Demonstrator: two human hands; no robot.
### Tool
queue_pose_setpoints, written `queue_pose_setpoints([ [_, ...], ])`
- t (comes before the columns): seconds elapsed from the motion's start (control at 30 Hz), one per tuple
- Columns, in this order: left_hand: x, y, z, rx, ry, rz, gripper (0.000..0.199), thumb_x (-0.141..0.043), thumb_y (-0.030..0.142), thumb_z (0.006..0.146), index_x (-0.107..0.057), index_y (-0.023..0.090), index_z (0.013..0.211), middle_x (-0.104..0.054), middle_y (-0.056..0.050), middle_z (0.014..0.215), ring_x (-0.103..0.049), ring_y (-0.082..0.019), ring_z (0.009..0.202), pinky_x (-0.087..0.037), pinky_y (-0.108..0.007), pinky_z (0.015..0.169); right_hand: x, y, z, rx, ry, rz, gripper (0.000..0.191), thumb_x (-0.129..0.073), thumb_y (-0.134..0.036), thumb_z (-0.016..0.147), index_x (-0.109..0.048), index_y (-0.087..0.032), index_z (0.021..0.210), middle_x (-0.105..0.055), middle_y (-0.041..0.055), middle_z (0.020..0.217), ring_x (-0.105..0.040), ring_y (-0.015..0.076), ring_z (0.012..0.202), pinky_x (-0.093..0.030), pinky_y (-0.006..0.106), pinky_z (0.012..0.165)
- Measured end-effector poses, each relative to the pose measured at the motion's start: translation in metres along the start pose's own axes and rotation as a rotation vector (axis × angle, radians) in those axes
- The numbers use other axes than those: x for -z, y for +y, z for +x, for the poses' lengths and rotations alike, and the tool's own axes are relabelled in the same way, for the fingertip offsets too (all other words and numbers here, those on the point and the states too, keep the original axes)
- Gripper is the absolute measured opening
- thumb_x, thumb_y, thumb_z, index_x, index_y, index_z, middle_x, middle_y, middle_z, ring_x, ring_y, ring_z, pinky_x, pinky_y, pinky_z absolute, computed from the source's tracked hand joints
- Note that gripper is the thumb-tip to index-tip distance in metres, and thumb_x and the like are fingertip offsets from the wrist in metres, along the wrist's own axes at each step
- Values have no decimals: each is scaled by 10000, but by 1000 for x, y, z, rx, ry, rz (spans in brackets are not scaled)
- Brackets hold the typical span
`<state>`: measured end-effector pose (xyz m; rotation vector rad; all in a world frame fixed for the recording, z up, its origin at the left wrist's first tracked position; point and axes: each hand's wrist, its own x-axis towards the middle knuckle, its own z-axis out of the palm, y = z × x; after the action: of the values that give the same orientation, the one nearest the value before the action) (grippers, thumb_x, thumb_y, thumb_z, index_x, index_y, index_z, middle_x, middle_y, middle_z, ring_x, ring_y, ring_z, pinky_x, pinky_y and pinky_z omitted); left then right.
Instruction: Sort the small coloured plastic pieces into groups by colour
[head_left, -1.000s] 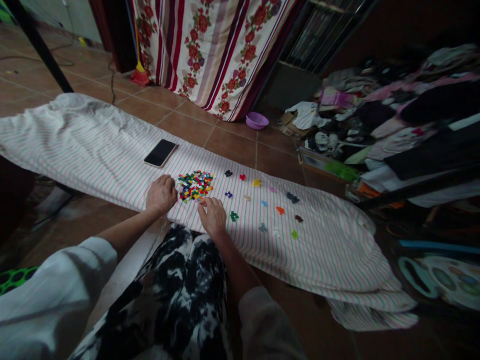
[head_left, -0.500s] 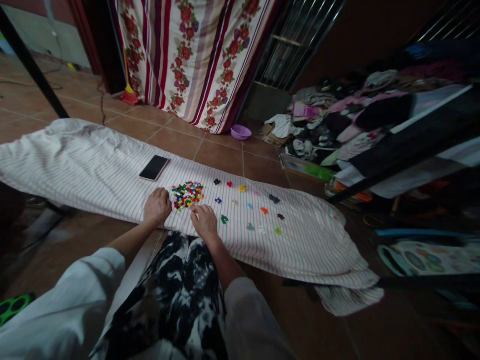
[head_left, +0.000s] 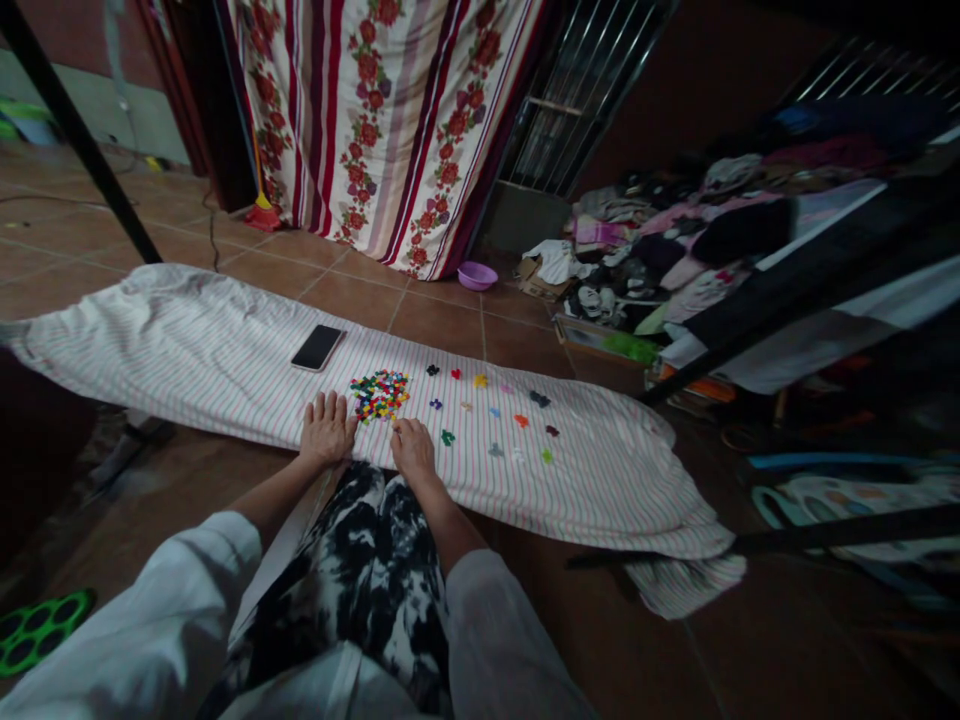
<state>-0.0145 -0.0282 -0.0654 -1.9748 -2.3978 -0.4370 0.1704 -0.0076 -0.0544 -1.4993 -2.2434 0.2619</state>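
A pile of small multicoloured pieces (head_left: 380,394) lies on the striped cloth (head_left: 225,350). My left hand (head_left: 328,430) rests flat on the cloth at the pile's near left edge, fingers stretched out and a little apart. At the near right edge of the pile is my right hand (head_left: 413,448), its fingers curled in and thumb side toward the pieces; what they hold, if anything, is too small to make out. Right of that hand lie little groups sorted by colour, among them a green group (head_left: 448,438), an orange group (head_left: 520,421) and a yellow group (head_left: 480,381).
Beyond the pile a phone (head_left: 318,347) lies on the cloth. The cloth covers a long narrow board. On the tiled floor are a purple basin (head_left: 478,276) and a broom (head_left: 262,214). A floral curtain (head_left: 390,130) hangs behind; heaped clothes (head_left: 660,240) fill the right.
My left hand has flattened, its fingers extending from a curled pose. My right hand's fingers have curled in more, close to the pile's edge. The view has shifted slightly.
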Motion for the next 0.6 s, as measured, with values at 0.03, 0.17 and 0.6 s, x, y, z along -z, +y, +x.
queue_pose_setpoints([
  [0.03, 2, -1, -1, -10, -29, 6, 647, -281, 422, 932, -401, 44, 1442, -331, -208, 1539, -217, -384, 1455, -189, -551, 1165, 0, 0, -1, -8, 1, 0, 186, -496, -143, 894, -629, -223, 997, -644, 63, 985, -559, 209, 954, -418, 309, 881],
  [0.17, 5, -7, -3, -50, -147, 36, 651, -261, 432, 944, -357, 59, 1469, -291, -218, 1552, -203, -382, 1460, -227, -557, 1142, 3, 1, -3, -22, -5, 12, 197, -498, -125, 885, -636, -221, 987, -643, 60, 974, -574, 196, 939, -424, 290, 859],
  [0.6, 30, 11, -15, -79, -372, 221, 812, -259, 569, 924, -248, -18, 1485, -190, -283, 1567, -160, -422, 1459, -212, -569, 1125, 15, 6, -8, -79, -112, 131, 263, -484, -93, 873, -674, -195, 1023, -657, 60, 1024, -586, 154, 1009, -412, 240, 920],
])
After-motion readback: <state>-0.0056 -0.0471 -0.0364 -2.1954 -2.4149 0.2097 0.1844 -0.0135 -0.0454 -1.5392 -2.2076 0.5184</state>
